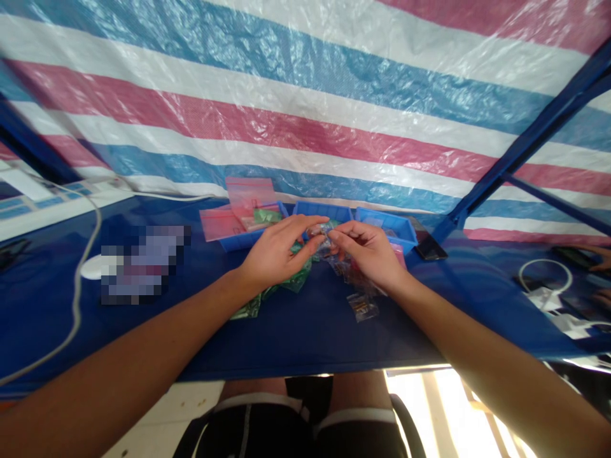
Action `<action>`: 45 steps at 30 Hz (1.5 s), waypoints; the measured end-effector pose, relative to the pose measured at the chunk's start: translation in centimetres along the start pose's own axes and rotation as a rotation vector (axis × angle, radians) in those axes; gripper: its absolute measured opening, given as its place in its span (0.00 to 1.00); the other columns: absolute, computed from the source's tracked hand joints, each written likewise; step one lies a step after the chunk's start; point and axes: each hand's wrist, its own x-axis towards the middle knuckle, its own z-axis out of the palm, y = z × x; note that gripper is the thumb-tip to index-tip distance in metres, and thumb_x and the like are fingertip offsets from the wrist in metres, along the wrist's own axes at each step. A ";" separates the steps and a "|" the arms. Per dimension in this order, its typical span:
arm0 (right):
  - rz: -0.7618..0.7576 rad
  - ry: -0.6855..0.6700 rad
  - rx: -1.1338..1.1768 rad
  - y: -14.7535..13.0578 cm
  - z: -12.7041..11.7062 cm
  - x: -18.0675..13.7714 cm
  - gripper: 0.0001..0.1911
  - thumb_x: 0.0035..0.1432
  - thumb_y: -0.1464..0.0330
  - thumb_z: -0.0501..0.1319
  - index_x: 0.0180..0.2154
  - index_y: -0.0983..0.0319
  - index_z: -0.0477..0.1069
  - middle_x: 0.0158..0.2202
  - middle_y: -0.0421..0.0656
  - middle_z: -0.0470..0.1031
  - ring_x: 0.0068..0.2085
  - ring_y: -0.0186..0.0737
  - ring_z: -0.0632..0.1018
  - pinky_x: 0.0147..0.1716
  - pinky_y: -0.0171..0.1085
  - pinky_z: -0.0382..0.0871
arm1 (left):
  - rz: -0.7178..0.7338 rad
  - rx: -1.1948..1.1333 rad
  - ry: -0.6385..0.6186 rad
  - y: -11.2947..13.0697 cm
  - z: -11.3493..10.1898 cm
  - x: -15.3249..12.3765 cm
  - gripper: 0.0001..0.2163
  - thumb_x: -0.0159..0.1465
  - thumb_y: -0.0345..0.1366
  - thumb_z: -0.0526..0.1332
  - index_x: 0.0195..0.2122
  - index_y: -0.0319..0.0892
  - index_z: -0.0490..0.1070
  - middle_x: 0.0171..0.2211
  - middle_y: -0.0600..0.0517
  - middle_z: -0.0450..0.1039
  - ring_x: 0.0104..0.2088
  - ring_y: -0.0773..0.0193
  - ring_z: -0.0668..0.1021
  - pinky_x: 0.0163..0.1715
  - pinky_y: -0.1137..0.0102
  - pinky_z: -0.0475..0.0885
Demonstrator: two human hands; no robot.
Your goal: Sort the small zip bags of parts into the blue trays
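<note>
My left hand (277, 251) and my right hand (370, 254) meet over the middle of the blue table (310, 331). Both pinch a small clear plastic bag (323, 236) between thumb and fingertips. Under my left hand lie several small green bags (296, 277). Small clear bags with reddish contents (363, 306) lie under and just in front of my right hand. What is inside the held bag is too small to make out.
Three blue plastic trays (322, 211) stand in a row behind my hands, with pink zip bags (248, 197) at the left one. A dark phone (429, 248) lies to the right. A white cable (76, 280) runs along the left. Another person's hand (596, 257) is at the far right.
</note>
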 end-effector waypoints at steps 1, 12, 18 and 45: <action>0.014 0.009 0.023 0.0 -0.1 0.1 0.17 0.63 0.52 0.74 0.39 0.60 0.82 0.31 0.41 0.82 0.30 0.36 0.78 0.30 0.36 0.71 | 0.016 -0.011 -0.009 0.0 0.0 0.0 0.18 0.76 0.37 0.63 0.65 0.42 0.72 0.53 0.45 0.81 0.47 0.59 0.83 0.52 0.64 0.79; 0.167 -0.010 0.202 0.5 -0.3 0.4 0.23 0.57 0.52 0.78 0.46 0.59 0.79 0.32 0.40 0.81 0.32 0.37 0.79 0.28 0.34 0.72 | 0.141 -0.024 0.022 -0.6 0.1 0.3 0.11 0.74 0.36 0.66 0.55 0.44 0.79 0.55 0.43 0.80 0.56 0.55 0.81 0.59 0.57 0.77; 0.106 0.039 0.096 -0.1 -0.2 0.3 0.21 0.62 0.48 0.73 0.44 0.58 0.80 0.38 0.42 0.81 0.36 0.39 0.79 0.29 0.35 0.73 | 0.100 -0.020 0.021 -0.3 0.0 0.3 0.09 0.77 0.37 0.62 0.51 0.41 0.81 0.44 0.45 0.84 0.45 0.60 0.83 0.50 0.66 0.78; 0.087 -0.022 0.068 0.0 0.3 0.1 0.22 0.56 0.52 0.78 0.44 0.58 0.78 0.30 0.37 0.80 0.29 0.36 0.77 0.26 0.34 0.69 | 0.019 0.002 0.004 -0.1 0.2 -0.3 0.11 0.75 0.38 0.63 0.55 0.42 0.78 0.37 0.52 0.84 0.29 0.69 0.81 0.36 0.73 0.76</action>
